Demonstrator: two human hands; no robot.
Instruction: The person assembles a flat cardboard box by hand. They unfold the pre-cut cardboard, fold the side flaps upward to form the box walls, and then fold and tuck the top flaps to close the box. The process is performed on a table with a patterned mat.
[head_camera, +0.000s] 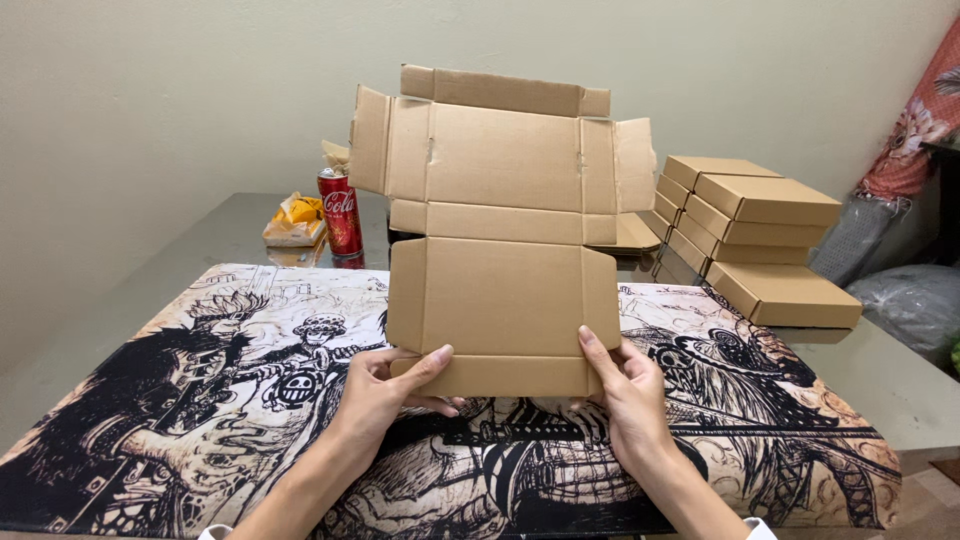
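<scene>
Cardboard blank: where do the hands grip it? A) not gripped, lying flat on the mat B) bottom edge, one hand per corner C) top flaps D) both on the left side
B: the left hand and right hand pinch the lower corners of the upright cardboard blank.

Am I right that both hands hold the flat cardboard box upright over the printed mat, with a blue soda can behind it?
Not quite: the soda can is red, not blue, as the head view shows. The left hand and right hand do hold the flat cardboard box upright over the printed mat.
</scene>
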